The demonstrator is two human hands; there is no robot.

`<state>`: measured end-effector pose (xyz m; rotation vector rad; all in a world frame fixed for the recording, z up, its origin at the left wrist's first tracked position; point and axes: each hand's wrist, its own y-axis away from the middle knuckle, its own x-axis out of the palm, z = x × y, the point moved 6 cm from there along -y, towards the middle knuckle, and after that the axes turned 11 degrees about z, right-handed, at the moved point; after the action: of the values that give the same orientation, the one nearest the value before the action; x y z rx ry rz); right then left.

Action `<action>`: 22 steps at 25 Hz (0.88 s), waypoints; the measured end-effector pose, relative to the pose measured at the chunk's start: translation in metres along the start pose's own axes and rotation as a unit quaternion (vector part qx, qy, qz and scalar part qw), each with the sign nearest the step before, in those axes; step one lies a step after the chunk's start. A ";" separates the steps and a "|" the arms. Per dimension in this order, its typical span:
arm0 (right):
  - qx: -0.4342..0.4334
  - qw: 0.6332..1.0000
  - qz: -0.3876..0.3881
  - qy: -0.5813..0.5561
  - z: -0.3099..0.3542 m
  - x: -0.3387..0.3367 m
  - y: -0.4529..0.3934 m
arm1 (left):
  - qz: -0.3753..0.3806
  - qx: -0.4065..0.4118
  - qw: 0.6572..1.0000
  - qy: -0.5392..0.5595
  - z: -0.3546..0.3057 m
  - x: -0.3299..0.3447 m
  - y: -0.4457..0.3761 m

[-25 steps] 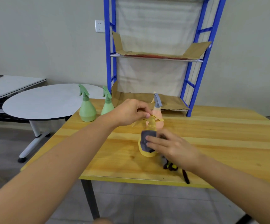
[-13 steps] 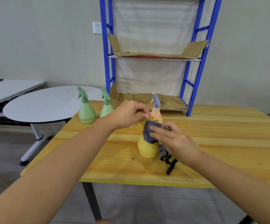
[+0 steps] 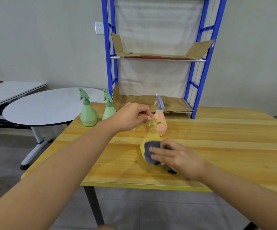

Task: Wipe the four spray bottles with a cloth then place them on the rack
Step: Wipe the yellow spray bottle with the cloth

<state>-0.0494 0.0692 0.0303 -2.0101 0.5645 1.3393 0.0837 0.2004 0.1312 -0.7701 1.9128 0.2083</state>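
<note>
A yellow spray bottle (image 3: pixel 151 136) stands upright on the wooden table (image 3: pixel 217 146). My left hand (image 3: pixel 131 117) pinches its spray head from the left. My right hand (image 3: pixel 178 157) presses a grey cloth (image 3: pixel 149 152) against the bottle's lower body. Just behind stands a pink spray bottle (image 3: pixel 161 120) with a grey head. Two green spray bottles (image 3: pixel 87 111) (image 3: pixel 108 108) stand at the table's far left corner. The blue rack (image 3: pixel 152 58) rises at the back of the table, its cardboard-lined shelves bare.
A round white table (image 3: pixel 48 107) stands to the left, beyond the wooden table's edge. A dark piece of the cloth or a strap shows under my right hand (image 3: pixel 171 170). A wall socket (image 3: pixel 99 27) sits left of the rack.
My right hand has slid the cloth down from the bottle's neck to its lower body. The left hand keeps its hold on the spray head.
</note>
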 end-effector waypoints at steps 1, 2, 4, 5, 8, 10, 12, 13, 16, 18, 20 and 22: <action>-0.035 0.999 0.024 0.014 0.008 0.004 0.002 | 0.005 0.002 1.000 -0.003 0.001 -0.001 -0.001; -0.049 0.998 0.031 0.022 0.010 0.002 0.001 | 0.012 0.006 1.000 -0.005 0.000 -0.002 -0.003; -0.021 0.999 -0.017 0.024 -0.004 -0.013 -0.009 | 0.031 0.013 0.999 0.000 -0.001 -0.005 -0.006; 0.008 0.999 -0.044 0.023 -0.011 -0.021 -0.014 | 0.040 0.016 0.999 0.006 -0.001 -0.006 -0.007; 0.026 0.999 -0.033 -0.012 -0.012 -0.012 -0.007 | 0.045 0.015 0.999 0.018 0.000 -0.005 -0.004; -0.011 0.999 0.034 -0.017 0.003 0.010 0.002 | 0.029 0.007 0.999 0.011 -0.001 -0.005 -0.002; -0.024 0.998 0.066 -0.002 0.005 0.022 0.005 | 0.034 -0.003 0.999 -0.032 -0.008 -0.007 -0.003; -0.015 0.998 0.066 0.001 0.003 0.024 0.003 | 0.048 -0.008 0.997 -0.066 -0.013 -0.006 -0.005; 0.005 0.998 0.060 0.015 0.003 0.020 -0.005 | 0.115 -0.031 0.982 -0.148 -0.022 0.001 -0.014; 0.008 0.998 0.059 0.026 0.004 0.020 -0.006 | 0.140 -0.048 0.973 -0.177 -0.019 0.004 -0.020; 0.010 0.998 0.051 0.028 0.003 0.018 -0.005 | 0.145 -0.056 0.969 -0.194 -0.016 0.005 -0.026; 0.009 0.998 0.045 0.031 0.002 0.017 -0.004 | 0.147 -0.056 0.967 -0.200 -0.017 0.007 -0.031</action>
<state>-0.0415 0.0736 0.0148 -2.0391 0.7011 1.3243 0.0875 0.1655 0.1383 -0.4678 1.6280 0.6141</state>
